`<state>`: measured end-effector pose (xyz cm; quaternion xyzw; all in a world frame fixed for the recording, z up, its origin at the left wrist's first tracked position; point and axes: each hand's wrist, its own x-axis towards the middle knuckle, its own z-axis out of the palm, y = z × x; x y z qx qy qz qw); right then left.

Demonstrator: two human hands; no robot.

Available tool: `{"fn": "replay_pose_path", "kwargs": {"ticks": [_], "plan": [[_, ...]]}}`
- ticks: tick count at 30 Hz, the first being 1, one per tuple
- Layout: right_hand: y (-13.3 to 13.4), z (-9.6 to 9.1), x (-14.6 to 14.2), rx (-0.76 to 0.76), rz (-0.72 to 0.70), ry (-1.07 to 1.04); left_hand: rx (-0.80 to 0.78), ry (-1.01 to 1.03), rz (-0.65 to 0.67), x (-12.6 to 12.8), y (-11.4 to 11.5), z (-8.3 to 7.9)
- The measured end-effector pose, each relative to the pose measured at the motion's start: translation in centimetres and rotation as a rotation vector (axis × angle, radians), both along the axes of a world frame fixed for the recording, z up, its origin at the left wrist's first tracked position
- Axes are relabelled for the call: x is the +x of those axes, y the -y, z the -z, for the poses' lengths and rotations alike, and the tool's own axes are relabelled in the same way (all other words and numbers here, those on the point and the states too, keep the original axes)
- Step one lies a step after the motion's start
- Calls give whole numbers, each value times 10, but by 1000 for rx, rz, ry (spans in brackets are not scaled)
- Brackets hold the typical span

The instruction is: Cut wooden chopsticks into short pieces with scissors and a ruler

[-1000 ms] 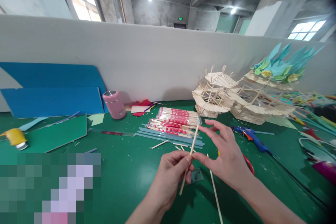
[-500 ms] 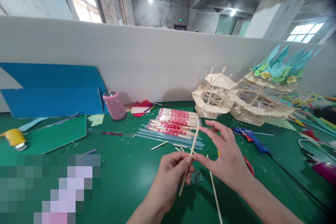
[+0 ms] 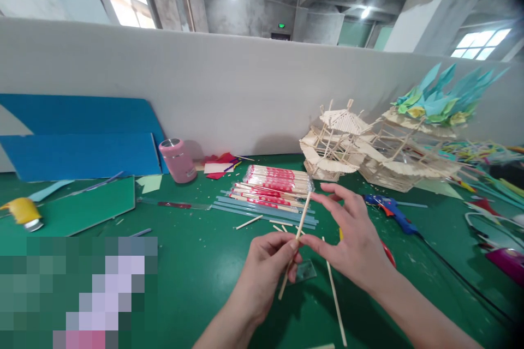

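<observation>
A thin wooden chopstick (image 3: 303,217) slants upward in front of me. My left hand (image 3: 272,262) is closed around its lower half, thumb and fingers pinching it, and the lower end sticks out below. My right hand (image 3: 351,232) spans the upper half: the index fingertip meets the top end, the thumb rests by the left thumb, and the other fingers are spread. Under the right hand a second wooden stick (image 3: 335,300) lies on the green table. Partly hidden behind that hand is a tool with a red handle (image 3: 388,253). A small clear plate (image 3: 306,271) lies below the left fingers.
Beyond my hands lie packs of chopsticks (image 3: 278,180), blue-grey glue sticks (image 3: 262,211) and short cut pieces (image 3: 249,222). A pink cup (image 3: 178,161) stands left. To the right are a blue glue gun (image 3: 391,212) with a cord and a stick-built model (image 3: 344,144).
The hands and chopstick keep almost the same pose. My view has tilted slightly, and the tip of another pale stick now shows at the bottom edge.
</observation>
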<state>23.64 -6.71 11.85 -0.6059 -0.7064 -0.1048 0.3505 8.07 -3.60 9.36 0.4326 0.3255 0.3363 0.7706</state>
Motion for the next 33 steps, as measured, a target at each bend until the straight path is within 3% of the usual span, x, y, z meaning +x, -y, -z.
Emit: {"fn": "replay_pose_path", "kwargs": {"ticks": [33], "plan": [[0,-1,0,-28,-10,29,27,20,42,-3,-1,2]]}}
